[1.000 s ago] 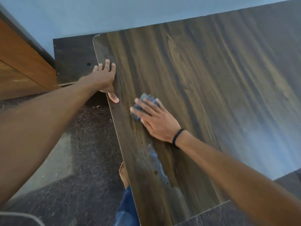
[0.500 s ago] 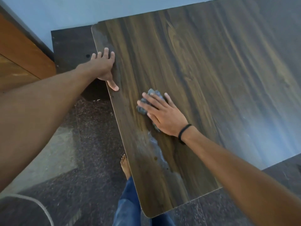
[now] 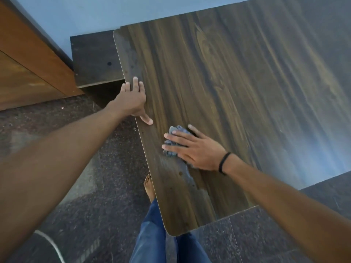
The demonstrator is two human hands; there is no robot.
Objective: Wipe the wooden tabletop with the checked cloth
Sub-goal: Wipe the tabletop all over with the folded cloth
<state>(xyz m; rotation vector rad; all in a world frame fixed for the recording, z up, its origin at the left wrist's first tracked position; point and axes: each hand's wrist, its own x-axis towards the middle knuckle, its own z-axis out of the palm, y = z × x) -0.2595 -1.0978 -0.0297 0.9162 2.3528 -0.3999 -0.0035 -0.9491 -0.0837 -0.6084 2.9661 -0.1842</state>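
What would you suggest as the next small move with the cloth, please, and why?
Probably slide the right hand and the cloth under it a little nearer the person, over the pale streak just below them. The hand lies flat on the cloth, the streak looks unwiped, and the left hand rests on the tabletop edge, steadying it.

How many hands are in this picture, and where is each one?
2. The left hand lies flat on the wooden tabletop at its left edge. The right hand presses the checked cloth on the tabletop, nearer the person. None seems hidden.
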